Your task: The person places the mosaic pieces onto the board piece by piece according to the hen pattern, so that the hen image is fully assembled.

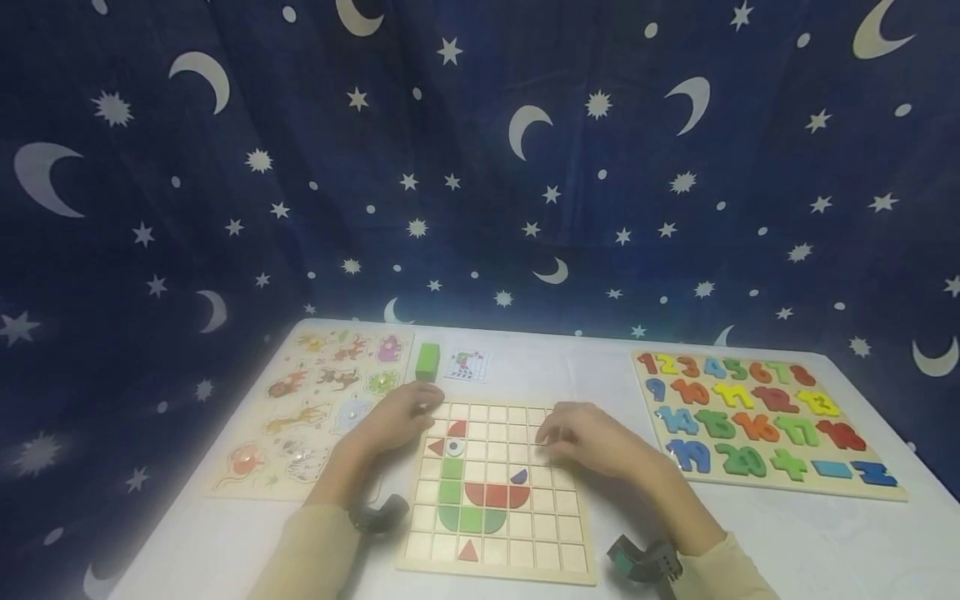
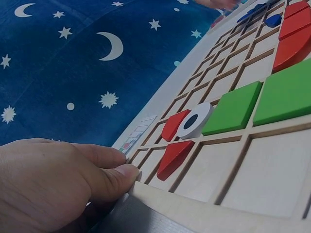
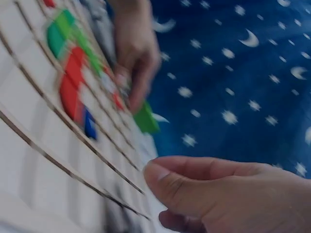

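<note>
A wooden grid board [image 1: 550,527] lies on the table with red, green, white and blue pieces forming a bird shape. My left hand [image 1: 401,415] grips its far left corner; in the left wrist view the thumb [image 2: 127,173] presses its edge near the red triangle [image 2: 175,158] and white eye piece [image 2: 194,121]. My right hand [image 1: 588,437] hovers at the board's right side, fingers loosely curled, thumb [image 3: 163,179] against the index finger, no piece showing. A small blue piece [image 1: 519,477] sits above the red row [image 1: 497,496]. A lone red triangle [image 1: 468,551] lies near the front edge.
A green block [image 1: 427,362] and a picture card [image 1: 467,365] lie behind the board. An animal puzzle [image 1: 296,417] is at the left, a number puzzle [image 1: 750,417] at the right. Dark straps with cameras [image 1: 645,560] sit at the wrists. A starry blue cloth [image 1: 480,167] hangs behind.
</note>
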Available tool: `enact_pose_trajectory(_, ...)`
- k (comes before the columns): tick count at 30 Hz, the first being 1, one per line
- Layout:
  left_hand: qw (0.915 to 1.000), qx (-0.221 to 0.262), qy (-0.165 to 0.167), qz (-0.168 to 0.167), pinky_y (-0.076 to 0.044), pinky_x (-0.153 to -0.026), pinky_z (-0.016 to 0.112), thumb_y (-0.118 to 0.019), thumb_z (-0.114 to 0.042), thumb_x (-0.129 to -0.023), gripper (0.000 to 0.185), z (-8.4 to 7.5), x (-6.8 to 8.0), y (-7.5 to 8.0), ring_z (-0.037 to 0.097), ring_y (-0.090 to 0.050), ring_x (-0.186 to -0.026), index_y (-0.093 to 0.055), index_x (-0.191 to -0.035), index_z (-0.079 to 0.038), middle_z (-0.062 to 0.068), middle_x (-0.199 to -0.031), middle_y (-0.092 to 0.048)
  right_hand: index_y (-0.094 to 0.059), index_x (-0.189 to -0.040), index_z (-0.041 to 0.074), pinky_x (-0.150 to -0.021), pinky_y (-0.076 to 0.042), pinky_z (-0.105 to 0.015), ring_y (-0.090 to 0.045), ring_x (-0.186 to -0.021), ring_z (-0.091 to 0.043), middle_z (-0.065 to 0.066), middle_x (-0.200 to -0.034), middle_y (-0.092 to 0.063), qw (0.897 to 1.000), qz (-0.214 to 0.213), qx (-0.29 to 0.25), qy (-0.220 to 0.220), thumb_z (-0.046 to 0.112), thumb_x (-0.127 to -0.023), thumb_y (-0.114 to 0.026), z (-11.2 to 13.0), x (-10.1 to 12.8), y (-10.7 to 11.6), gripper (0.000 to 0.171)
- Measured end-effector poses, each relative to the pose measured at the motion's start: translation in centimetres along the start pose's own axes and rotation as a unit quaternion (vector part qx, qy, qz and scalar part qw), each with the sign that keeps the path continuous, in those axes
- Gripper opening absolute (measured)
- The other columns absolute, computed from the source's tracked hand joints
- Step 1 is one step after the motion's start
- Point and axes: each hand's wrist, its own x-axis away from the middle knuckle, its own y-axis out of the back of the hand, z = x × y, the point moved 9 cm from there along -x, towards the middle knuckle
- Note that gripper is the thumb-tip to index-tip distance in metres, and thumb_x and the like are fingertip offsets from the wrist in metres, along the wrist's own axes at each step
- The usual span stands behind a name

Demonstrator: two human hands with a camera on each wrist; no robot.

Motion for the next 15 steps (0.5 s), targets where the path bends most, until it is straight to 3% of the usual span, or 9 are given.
enact_pose_trajectory(7,1.0000,-0.003,-0.002,0.001,-0.029,-0.116,0.050,-0.061,-0.009,-0.088,0.042,-0.1,0.0,0.0,0.032,-0.044,-0.132,-0.056,-0.130,-0.007,0.011,-0.135,-0.055,-0.068,-0.100,0.018,-0.064,-0.048,-0.025,-0.055,-0.076,-0.008,0.008,-0.084,-0.063,0.996,0.011,0.011,-0.089,0.015,-0.082,-0.071,-5.0,1.8,3.1,0.019)
enact_pose_trajectory(15,1.0000,0.005,0.005,0.001,-0.028,-0.116,0.050,-0.061,-0.009,-0.088,0.043,-0.1,0.1,0.0,0.032,-0.043,-0.133,-0.056,-0.130,-0.007,0.010,-0.135,-0.055,-0.064,-0.110,0.016,-0.070,-0.049,-0.030,-0.055,-0.078,-0.012,0.003,-0.087,-0.064,0.994,0.023,-0.012,-0.109,0.012,-0.081,-0.071,-7.1,2.6,2.9,0.029)
